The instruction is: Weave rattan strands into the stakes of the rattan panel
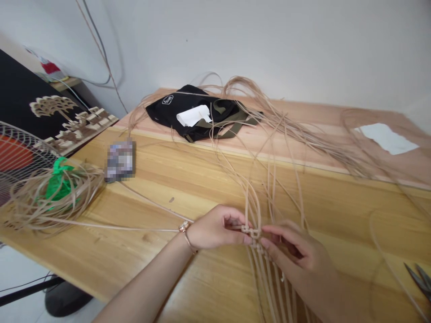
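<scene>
A small knotted weave of pale cane strands (253,232) is held up over the wooden table. My left hand (215,228) pinches its left end between thumb and fingers. At its right side, my right hand (299,253) grips the weave with thumb and index finger; its other fingers are partly hidden. Several long strands (272,278) hang down from the weave towards me, between my wrists. Others loop upward and run away to the back of the table. Two strands (134,228) stretch left from behind my left hand to a loose coil of cane (90,186).
Green plastic (60,184) ties the coil at the table's left edge, beside a fan guard (20,152). A black bag (168,107), white paper (387,138) and a heap of strands (303,134) lie at the back. Scissors (419,278) rest at far right. A blurred-out packet (120,160) is left.
</scene>
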The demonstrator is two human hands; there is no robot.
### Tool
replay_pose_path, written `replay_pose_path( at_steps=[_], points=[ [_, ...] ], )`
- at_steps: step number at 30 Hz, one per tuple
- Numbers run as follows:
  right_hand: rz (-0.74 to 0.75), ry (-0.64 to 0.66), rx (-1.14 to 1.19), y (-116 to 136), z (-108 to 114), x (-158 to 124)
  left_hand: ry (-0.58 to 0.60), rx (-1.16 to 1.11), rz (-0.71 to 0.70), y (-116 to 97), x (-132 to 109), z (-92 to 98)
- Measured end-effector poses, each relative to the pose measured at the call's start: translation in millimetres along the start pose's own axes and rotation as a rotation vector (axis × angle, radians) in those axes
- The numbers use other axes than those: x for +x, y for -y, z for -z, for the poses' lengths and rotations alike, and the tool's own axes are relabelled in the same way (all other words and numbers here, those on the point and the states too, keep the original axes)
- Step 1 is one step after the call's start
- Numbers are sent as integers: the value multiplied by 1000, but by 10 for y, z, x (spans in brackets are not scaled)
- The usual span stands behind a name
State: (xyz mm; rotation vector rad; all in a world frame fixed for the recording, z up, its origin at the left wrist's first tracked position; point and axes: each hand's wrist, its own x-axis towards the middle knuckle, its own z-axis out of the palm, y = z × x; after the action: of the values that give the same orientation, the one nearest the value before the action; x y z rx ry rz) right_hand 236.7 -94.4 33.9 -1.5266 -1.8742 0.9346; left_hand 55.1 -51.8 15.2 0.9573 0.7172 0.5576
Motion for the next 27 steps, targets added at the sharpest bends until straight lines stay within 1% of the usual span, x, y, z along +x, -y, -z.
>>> replay_pose_path(
  at_steps=[5,9,13,15,19,21,24,27],
  points=[
    [7,44,-9,7,7,-14,-22,12,3,13,2,1],
    [53,84,-100,-32,11,-21,-26,-3,1,9,1,-1],
    [107,97,-193,-76,17,-18,-15,4,-3,1,3,4],
    [110,92,-215,-75,16,-13,-12,11,-5,2,6,8],
    [77,41,-200,-43,10,-4,-15,36,-8,9,10,17],
    [88,39,-192,-38,10,-4,-8,37,-11,10,11,19],
    [114,69,-210,-60,20,-10,4,32,-9,3,10,16],
    [134,112,-251,-95,34,-21,-7,25,4,-9,9,7]
  ],
)
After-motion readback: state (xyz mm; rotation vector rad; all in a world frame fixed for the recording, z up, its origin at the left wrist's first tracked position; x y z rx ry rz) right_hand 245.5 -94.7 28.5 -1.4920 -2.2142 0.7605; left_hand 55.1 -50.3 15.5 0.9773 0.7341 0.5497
